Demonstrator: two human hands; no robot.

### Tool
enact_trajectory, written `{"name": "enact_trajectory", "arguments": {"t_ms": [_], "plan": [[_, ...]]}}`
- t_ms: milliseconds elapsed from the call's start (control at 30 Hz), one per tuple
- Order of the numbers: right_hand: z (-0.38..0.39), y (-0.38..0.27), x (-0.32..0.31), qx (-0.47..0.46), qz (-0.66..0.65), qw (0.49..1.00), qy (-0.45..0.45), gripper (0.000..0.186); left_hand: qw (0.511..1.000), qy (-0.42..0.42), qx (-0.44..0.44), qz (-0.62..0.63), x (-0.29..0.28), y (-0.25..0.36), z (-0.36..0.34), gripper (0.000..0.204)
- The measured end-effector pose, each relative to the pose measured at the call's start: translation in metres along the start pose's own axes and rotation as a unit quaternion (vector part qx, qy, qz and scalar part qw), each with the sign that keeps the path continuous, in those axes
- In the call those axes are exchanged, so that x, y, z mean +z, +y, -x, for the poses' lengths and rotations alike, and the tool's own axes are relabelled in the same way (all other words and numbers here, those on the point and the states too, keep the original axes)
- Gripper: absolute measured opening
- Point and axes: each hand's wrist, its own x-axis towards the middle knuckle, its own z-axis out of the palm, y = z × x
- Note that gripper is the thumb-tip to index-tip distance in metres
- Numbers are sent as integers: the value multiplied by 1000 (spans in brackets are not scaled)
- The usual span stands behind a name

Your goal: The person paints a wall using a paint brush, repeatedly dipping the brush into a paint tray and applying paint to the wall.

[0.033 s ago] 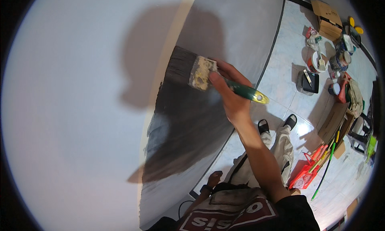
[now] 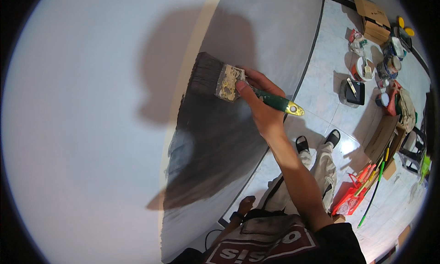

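My right hand (image 2: 266, 103) is wrapped round a wide paintbrush (image 2: 272, 100) with a green handle, a yellow end and a paint-crusted ferrule. Its dark bristles (image 2: 206, 74) press flat on the wall, beside a strip of pale masking tape (image 2: 176, 115). Dark grey paint (image 2: 215, 140) covers a tapering patch below the bristles, over lighter grey wall. My left hand (image 2: 247, 203) hangs low near my waist, its fingers curled, with a dark band at the wrist. Nothing shows in it, and it touches no tool.
White wall (image 2: 82, 126) lies left of the tape. On the tiled floor stand a black paint tray (image 2: 360, 92), a bucket (image 2: 356, 71) with a brush across it, several cans and a cardboard box (image 2: 372, 21). A red bag (image 2: 346, 202) with poles lies nearer my feet.
The brush handle and my right hand have shifted very slightly left and up. The bristles stay against the wall beside the tape.
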Motion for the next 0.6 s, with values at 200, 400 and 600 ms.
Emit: {"name": "enact_trajectory", "arguments": {"t_ms": [200,400,600], "plan": [[18,-1,-35,-42,119,989,80,29,1000,-3,9,-7,-19,-11,4,39],[6,-17,10,-137,116,983,40,28,999,-28,29,-32,-32,-15,6,41],[5,-34,14,-80,-14,997,-19,29,997,-5,7,-82,-51,-12,10,42]]}}
